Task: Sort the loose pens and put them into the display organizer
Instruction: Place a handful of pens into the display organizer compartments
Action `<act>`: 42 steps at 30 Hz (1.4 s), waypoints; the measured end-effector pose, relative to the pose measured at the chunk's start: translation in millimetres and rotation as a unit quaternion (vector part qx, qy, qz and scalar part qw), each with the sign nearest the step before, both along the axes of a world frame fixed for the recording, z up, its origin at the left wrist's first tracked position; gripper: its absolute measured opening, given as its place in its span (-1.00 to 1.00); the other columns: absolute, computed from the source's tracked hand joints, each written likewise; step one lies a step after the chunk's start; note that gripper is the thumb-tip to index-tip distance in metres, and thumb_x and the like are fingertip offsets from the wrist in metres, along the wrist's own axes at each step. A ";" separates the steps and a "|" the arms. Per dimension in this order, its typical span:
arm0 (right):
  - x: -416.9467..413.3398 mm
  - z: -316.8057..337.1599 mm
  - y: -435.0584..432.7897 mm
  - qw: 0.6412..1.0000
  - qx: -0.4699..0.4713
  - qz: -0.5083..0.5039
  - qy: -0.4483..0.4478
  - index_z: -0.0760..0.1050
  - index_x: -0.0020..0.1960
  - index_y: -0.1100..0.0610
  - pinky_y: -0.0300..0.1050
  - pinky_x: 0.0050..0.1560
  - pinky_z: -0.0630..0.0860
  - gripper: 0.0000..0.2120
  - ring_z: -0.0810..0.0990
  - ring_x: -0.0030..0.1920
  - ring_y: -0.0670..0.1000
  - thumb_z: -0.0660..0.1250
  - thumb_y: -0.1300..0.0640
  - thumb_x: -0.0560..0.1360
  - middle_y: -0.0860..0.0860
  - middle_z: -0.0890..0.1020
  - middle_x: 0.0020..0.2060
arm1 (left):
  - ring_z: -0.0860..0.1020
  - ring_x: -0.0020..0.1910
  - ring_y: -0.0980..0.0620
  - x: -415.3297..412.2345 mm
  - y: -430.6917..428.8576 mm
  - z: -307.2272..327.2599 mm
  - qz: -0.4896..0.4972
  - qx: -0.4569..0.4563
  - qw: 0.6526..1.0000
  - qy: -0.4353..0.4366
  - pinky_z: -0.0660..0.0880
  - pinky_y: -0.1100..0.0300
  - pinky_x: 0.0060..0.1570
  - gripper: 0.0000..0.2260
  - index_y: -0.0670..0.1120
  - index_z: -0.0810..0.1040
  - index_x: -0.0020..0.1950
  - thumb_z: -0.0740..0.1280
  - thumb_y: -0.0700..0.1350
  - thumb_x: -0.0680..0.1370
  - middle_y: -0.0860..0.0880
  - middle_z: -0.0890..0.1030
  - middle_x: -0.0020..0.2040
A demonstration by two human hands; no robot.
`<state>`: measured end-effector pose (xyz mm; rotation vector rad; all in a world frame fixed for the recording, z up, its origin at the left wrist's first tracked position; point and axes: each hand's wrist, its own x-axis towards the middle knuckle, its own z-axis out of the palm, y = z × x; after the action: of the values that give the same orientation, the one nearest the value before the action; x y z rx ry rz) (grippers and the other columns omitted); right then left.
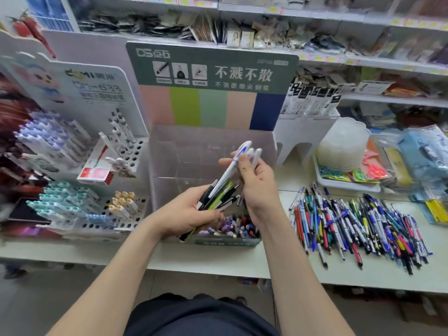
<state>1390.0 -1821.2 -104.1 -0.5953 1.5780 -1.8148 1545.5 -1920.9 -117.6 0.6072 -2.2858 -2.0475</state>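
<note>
Pens (358,229) lie loose in a heap on the tabletop (218,260), to the right of the organizer (213,151), a clear box with more pens standing in its front compartment. Both hands hover over that box. The left hand (191,212) has its fingers curled round a bundle (219,196) of black, green and white barrels, gripped low so the tops fan upward. The right hand (257,185) pinches a few white pens (244,154) between thumb and fingertips near their upper ends; one has a blue clip. Whether these touch the bundle I cannot tell.

Each pen looks light and stiff, with a smooth plastic barrel, so weight should be no trouble but slip may be. Barrels packed side by side will likely slide past one another, and a slack grip could let the fan spill. Clips may catch on neighbours when one is drawn out. A hold at mid-barrel or on the rubber sleeve seems surest, pulling lengthwise. Tips and click tops are probably the parts to spare when dropping them into a compartment.
</note>
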 end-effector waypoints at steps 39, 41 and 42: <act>40.3 5.3 -128.8 0.779 0.336 0.167 0.503 0.67 0.27 0.07 0.04 0.20 0.63 -0.67 0.67 0.08 0.09 0.39 0.14 0.52 0.03 0.73 0.03 | 0.51 -0.35 -0.01 90.7 -74.0 -20.8 0.314 -0.098 0.944 -0.004 0.48 0.04 -0.25 -0.84 0.06 0.51 -0.09 0.39 -0.20 0.56 0.09 0.59 -0.34; 51.9 -1.5 -104.5 0.853 0.244 0.024 0.461 0.71 0.18 0.07 -0.09 0.11 0.61 -0.77 0.68 -0.05 -0.03 0.38 0.15 0.56 -0.04 0.75 -0.05 | 0.51 -0.36 -0.02 83.6 -69.8 -17.7 0.302 -0.060 0.951 0.018 0.47 0.04 -0.27 -0.89 -0.03 0.54 -0.03 0.42 -0.21 0.55 -0.01 0.58 -0.31; 59.6 -4.4 -93.3 0.885 0.202 -0.043 0.417 0.72 0.12 0.06 -0.16 0.03 0.59 -0.81 0.66 -0.13 -0.10 0.37 0.16 0.58 -0.08 0.74 -0.11 | 0.50 -0.38 -0.03 79.3 -66.9 -15.6 0.294 -0.033 0.955 0.032 0.46 0.05 -0.30 -0.89 -0.05 0.54 0.01 0.43 -0.22 0.56 -0.06 0.58 -0.30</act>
<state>1449.6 -1914.5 -108.5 -1.2099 2.4884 -1.2469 1624.8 -1987.8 -133.2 1.0427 -1.8227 -1.6667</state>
